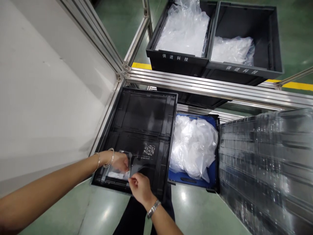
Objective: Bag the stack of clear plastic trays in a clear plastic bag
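A clear plastic bag (116, 172) with something white inside lies in the near left corner of a black crate (144, 114) on the floor. My left hand (119, 161), bangles on its wrist, grips the bag's upper edge. The fingers of my right hand (140, 186), a metal watch on its wrist, pinch the bag's near right edge. A small white printed patch (149, 150) shows on the crate floor just beyond the bag.
A blue crate (212, 169) full of clear bags stands right of the black crate. A stack of clear plastic trays (266, 176) fills the right. Aluminium frame rails (207, 88) cross above. Two black crates (181, 60) with bags sit beyond. A white panel (44, 98) is on the left.
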`<action>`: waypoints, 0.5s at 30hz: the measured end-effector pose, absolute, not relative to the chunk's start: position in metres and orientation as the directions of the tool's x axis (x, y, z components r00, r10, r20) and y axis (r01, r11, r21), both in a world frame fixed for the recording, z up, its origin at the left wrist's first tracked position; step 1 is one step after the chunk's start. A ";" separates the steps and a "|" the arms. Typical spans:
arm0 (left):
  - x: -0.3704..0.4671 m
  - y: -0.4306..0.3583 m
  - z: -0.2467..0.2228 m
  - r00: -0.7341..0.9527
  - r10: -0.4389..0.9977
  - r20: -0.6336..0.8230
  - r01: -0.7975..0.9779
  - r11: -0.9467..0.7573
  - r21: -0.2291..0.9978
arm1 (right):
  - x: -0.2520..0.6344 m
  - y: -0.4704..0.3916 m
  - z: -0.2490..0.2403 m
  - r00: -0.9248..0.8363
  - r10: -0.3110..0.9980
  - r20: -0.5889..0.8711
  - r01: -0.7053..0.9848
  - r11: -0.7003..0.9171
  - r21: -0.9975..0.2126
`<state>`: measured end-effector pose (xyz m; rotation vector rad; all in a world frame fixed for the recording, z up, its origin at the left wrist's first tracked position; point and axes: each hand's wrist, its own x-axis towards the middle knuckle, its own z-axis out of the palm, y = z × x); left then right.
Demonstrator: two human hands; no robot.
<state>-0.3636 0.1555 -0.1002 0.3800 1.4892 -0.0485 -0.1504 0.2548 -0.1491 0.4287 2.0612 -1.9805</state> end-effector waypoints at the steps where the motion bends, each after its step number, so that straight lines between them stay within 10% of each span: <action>1: -0.369 0.155 -0.097 0.083 0.216 -0.973 0.282 0.931 0.231 | -0.150 0.255 -0.149 -0.925 0.037 -0.378 0.379 0.032 -0.925; 15: -0.391 0.128 -0.078 -0.545 0.279 -0.791 0.267 0.952 0.151 | -0.154 0.257 -0.149 -0.902 -0.006 -0.431 0.431 -0.026 -0.902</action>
